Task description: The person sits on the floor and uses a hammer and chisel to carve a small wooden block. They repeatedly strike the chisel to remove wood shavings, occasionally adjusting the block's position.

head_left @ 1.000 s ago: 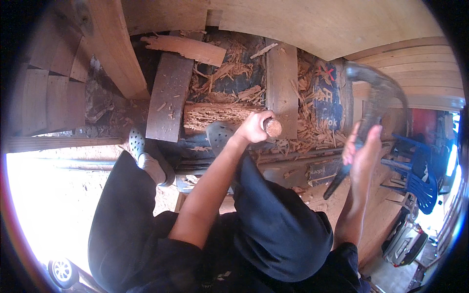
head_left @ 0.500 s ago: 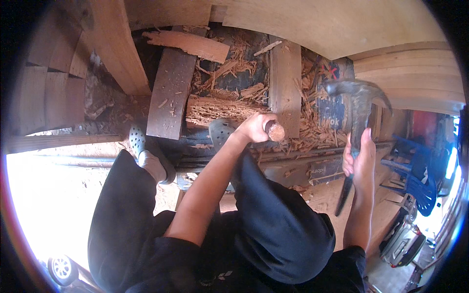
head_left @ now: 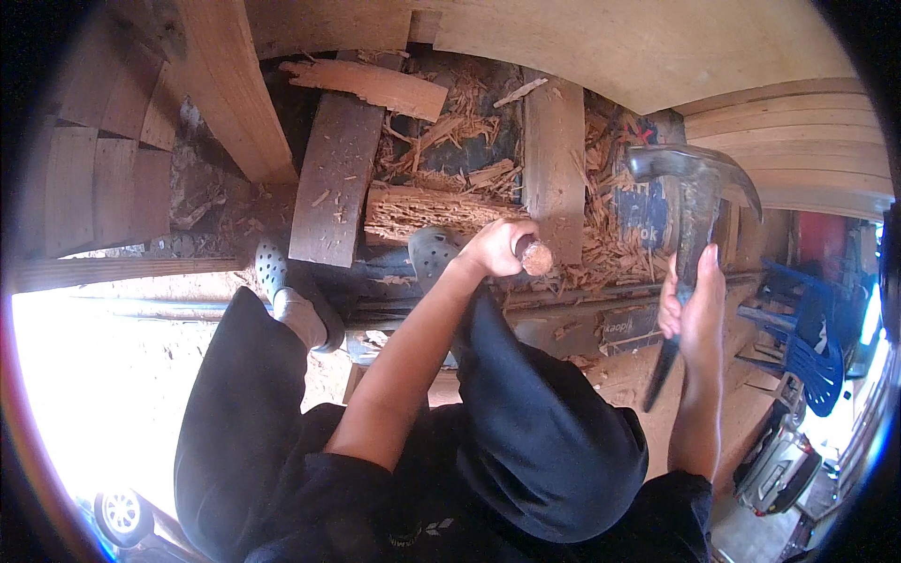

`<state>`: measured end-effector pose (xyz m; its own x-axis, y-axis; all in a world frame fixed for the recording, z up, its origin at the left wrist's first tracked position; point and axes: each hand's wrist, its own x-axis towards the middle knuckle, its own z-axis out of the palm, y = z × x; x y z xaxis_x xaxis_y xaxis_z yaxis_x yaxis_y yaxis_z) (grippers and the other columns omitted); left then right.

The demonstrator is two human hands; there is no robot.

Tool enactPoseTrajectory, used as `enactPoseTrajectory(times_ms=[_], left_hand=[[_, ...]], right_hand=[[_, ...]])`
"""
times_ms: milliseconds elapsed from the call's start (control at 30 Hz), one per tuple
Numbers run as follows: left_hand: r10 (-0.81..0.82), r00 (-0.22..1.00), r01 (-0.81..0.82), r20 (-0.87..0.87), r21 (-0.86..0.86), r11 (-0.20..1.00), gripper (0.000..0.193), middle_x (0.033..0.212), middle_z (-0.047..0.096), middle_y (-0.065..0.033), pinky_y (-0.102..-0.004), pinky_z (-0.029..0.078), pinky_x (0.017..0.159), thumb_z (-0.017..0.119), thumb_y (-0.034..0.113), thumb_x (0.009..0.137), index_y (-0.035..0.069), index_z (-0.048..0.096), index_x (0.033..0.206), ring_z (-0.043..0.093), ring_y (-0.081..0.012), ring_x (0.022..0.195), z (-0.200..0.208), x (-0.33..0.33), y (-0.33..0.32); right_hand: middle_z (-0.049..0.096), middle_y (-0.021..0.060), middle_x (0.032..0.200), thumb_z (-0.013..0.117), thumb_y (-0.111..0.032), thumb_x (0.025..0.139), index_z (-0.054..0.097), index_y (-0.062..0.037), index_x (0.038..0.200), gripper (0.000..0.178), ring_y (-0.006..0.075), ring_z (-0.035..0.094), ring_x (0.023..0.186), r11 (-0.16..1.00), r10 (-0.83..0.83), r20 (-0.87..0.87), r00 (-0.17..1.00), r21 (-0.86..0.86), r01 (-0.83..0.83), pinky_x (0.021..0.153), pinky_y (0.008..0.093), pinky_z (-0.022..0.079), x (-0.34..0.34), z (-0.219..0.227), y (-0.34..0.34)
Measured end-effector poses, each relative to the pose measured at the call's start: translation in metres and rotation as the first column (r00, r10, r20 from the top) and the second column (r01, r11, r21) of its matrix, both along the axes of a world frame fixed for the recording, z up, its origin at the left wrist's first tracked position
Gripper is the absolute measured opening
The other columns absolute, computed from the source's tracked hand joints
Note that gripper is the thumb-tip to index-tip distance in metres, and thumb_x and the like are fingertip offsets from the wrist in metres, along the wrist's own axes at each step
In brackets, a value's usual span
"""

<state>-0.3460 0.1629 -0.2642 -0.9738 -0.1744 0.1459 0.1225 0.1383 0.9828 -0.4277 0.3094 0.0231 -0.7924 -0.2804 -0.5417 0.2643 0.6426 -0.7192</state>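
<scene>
My right hand (head_left: pixel 693 300) is closed around the dark handle of a claw hammer (head_left: pixel 696 202). The hammer stands raised at the right, its head uppermost and apart from the wood. My left hand (head_left: pixel 502 246) grips a tool with a round wooden handle (head_left: pixel 537 258); the handle's worn butt faces up, and its other end is hidden below the fist. Just beyond that hand lies a plank with a rough, carved surface (head_left: pixel 427 211). My right foot, in a grey clog (head_left: pixel 432 251), rests against the plank's near side.
Two boards (head_left: pixel 333 178) (head_left: pixel 554 159) flank the carved plank. A loose reddish wood piece (head_left: pixel 375 86) lies across the back, with wood chips (head_left: pixel 610 235) scattered around. A wooden post (head_left: pixel 235 94) stands at left, stacked planks (head_left: pixel 788 141) at far right, and a blue chair (head_left: pixel 812 347) behind my right arm.
The whole view has shifted slightly. The hammer head sits a touch higher and looks less smeared. Both hands keep their holds, and the left one has hardly moved.
</scene>
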Motion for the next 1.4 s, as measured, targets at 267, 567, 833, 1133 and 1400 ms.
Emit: enactPoseTrajectory(times_ms=[267,567,833,1133,1400], left_hand=[[0.022,0.997,-0.027,-0.078,-0.053,0.998,0.03,0.073,0.059,-0.0145,-0.0388,0.048,0.061,0.074,0.022,0.064,0.005,0.055,0.079,0.06,-0.0338,0.069,0.0,0.0,0.0],[-0.047,0.997,0.047,0.057,-0.001,0.999,0.03,0.077,0.061,-0.0134,-0.0368,0.048,0.064,0.073,0.02,0.062,0.005,0.057,0.082,0.06,-0.0319,0.071,-0.001,0.001,-0.001],[-0.243,0.97,0.24,0.014,-0.217,0.946,0.037,0.081,0.061,-0.0156,-0.0416,0.049,0.068,0.074,0.028,0.062,0.006,0.058,0.086,0.061,-0.0339,0.077,0.009,0.014,0.001],[-0.053,0.998,0.049,-0.026,-0.151,0.987,0.031,0.074,0.058,-0.015,-0.0421,0.047,0.064,0.073,0.024,0.061,0.006,0.056,0.081,0.059,-0.0367,0.074,-0.004,0.009,0.005],[-0.22,0.952,0.137,-0.211,-0.349,0.927,0.041,0.08,0.06,-0.013,-0.0421,0.046,0.073,0.076,0.031,0.059,0.007,0.055,0.085,0.06,-0.0339,0.08,-0.001,0.024,0.016]], right_hand=[[0.056,0.0234,0.069,0.049,-0.052,0.09,0.062,0.0071,0.082,0.061,0.0257,0.06,0.065,0.48,0.716,0.104,0.69,0.645,-0.594,0.068,0.043,0.047,0.022,-0.039,0.032],[0.049,-0.001,0.057,0.042,-0.055,0.094,0.055,-0.0051,0.083,0.053,0.0092,0.047,0.043,0.983,-0.045,-0.092,0.995,-0.179,0.028,0.037,0.0235,0.037,0.004,0.004,0.036],[0.058,0.0043,0.065,0.051,-0.043,0.093,0.061,0.001,0.083,0.046,0.0189,0.055,0.058,0.7,0.633,-0.127,0.764,0.517,-0.494,0.059,0.0359,0.045,-0.006,-0.067,0.032],[0.043,-0.001,0.053,0.047,-0.048,0.094,0.054,-0.0081,0.079,0.043,0.0056,0.043,0.045,0.997,0.014,-0.17,0.985,0.083,0.001,0.041,0.0216,0.032,-0.01,-0.014,0.037],[0.054,0.0107,0.057,0.055,-0.045,0.089,0.057,-0.0016,0.082,0.044,0.0209,0.055,0.053,0.431,0.758,0.045,0.651,0.714,-0.552,0.053,0.0376,0.045,0.021,-0.059,0.039]])
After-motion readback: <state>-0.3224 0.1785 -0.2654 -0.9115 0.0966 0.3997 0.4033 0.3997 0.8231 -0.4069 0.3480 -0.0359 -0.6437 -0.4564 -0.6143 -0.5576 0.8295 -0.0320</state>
